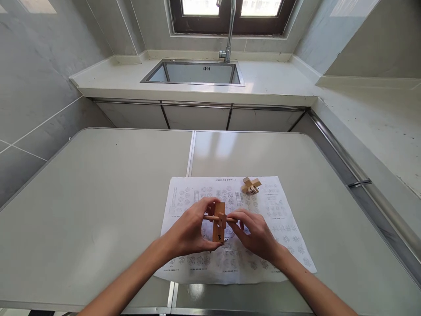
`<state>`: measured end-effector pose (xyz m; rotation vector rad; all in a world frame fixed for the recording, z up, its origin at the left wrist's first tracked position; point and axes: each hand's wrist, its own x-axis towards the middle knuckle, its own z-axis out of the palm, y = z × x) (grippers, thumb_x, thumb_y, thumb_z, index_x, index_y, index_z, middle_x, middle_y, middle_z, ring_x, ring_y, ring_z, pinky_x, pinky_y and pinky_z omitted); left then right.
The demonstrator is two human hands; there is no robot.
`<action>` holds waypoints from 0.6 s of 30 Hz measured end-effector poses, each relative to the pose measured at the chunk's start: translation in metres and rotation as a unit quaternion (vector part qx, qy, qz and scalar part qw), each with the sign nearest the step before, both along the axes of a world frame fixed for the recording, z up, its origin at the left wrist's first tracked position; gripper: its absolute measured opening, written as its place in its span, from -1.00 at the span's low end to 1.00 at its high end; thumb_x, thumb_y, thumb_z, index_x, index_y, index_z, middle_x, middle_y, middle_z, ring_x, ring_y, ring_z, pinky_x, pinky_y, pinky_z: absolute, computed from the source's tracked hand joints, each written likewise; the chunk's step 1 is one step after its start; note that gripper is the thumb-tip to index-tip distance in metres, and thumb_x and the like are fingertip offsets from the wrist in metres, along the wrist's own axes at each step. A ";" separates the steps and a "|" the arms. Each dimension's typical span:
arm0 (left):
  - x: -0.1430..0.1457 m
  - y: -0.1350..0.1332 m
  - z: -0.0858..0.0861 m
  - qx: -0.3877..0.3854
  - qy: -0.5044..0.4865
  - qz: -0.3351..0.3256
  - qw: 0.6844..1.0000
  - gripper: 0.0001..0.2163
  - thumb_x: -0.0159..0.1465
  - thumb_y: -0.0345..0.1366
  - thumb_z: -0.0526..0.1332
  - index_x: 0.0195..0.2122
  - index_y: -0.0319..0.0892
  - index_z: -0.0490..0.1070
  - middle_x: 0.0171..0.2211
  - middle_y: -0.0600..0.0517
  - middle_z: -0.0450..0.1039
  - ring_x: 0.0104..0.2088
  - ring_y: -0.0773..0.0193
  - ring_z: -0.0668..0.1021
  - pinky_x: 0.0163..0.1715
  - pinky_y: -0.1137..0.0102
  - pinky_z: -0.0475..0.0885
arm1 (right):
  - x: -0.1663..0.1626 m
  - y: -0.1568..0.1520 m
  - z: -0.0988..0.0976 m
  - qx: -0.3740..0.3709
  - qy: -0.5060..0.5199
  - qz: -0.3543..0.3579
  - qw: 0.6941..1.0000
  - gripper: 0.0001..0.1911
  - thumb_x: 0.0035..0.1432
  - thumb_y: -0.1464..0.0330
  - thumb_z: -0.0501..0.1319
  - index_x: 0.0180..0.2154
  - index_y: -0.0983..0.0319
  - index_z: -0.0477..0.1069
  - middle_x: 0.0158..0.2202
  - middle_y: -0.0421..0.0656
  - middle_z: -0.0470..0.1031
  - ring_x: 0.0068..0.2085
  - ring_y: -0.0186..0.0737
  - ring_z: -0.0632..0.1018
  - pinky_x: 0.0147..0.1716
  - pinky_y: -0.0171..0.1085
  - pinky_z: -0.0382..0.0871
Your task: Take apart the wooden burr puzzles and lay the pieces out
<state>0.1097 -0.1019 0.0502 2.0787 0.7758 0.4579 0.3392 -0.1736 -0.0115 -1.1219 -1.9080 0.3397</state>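
My left hand (190, 229) and my right hand (255, 233) meet over a printed instruction sheet (283, 228). Between them I hold a wooden puzzle piece assembly (219, 223): an upright flat block marked with a 2, crossed by a thin horizontal wooden bar. My left fingers pinch the bar's left end and the block; my right fingers pinch the bar's right end. A second small wooden puzzle (250, 185), made of crossed blocks, lies on the sheet's far right part, apart from both hands.
The sheet lies on a pale folding table (98, 193) with a centre seam. Beyond it stands a counter with a steel sink (194, 73) and tap (229, 30) under a window. Another counter (378, 118) runs along the right.
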 end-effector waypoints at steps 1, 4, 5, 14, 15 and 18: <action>0.000 -0.001 -0.001 0.008 0.000 0.000 1.000 -0.20 0.03 -0.32 0.52 0.25 -0.01 0.17 0.06 -0.07 0.47 -0.02 0.05 0.59 -0.03 0.15 0.58 | 0.000 0.000 0.000 0.002 -0.002 0.001 1.000 -0.83 0.44 0.48 0.20 0.01 0.16 0.41 -0.24 -0.11 0.62 -0.39 -0.25 0.58 -0.47 -0.30 0.44; -0.002 -0.002 -0.005 0.026 -0.001 0.006 1.000 -0.20 0.05 -0.31 0.51 0.27 0.00 0.15 0.06 -0.08 0.47 -0.03 0.05 0.59 -0.02 0.14 0.58 | 0.000 0.001 0.001 0.002 0.001 0.011 1.000 -0.84 0.45 0.48 0.20 0.01 0.16 0.42 -0.22 -0.11 0.64 -0.33 -0.23 0.63 -0.42 -0.30 0.48; -0.002 -0.002 -0.006 0.030 0.000 0.008 1.000 -0.19 0.05 -0.31 0.51 0.28 0.00 0.15 0.06 -0.08 0.47 -0.03 0.05 0.59 -0.02 0.13 0.58 | 0.000 0.001 0.001 0.002 0.002 0.015 1.000 -0.84 0.46 0.48 0.20 0.01 0.16 0.42 -0.22 -0.11 0.64 -0.31 -0.22 0.64 -0.41 -0.29 0.49; -0.007 -0.003 -0.019 0.055 -0.011 0.012 0.998 -0.18 0.08 -0.34 0.50 0.31 0.03 0.11 0.08 -0.07 0.47 -0.02 0.05 0.59 0.02 0.11 0.58 | 0.000 0.002 -0.002 0.015 -0.008 0.022 1.000 -0.81 0.45 0.48 0.22 0.03 0.16 0.44 -0.23 -0.11 0.66 -0.31 -0.23 0.65 -0.37 -0.29 0.52; -0.008 -0.004 -0.021 0.059 -0.012 0.015 0.998 -0.19 0.09 -0.33 0.49 0.31 0.03 0.12 0.08 -0.08 0.47 -0.01 0.05 0.59 0.01 0.12 0.58 | 0.000 0.003 -0.002 0.018 -0.010 0.022 1.000 -0.81 0.44 0.48 0.22 0.04 0.16 0.45 -0.22 -0.11 0.66 -0.31 -0.23 0.66 -0.37 -0.29 0.53; -0.010 -0.008 -0.027 0.081 -0.015 0.024 0.996 -0.22 0.13 -0.31 0.48 0.31 0.04 0.12 0.09 -0.08 0.48 0.01 0.03 0.60 0.02 0.12 0.58 | 0.000 0.004 -0.002 0.022 -0.014 0.027 0.999 -0.82 0.43 0.48 0.23 0.02 0.16 0.47 -0.22 -0.11 0.68 -0.32 -0.25 0.67 -0.38 -0.31 0.54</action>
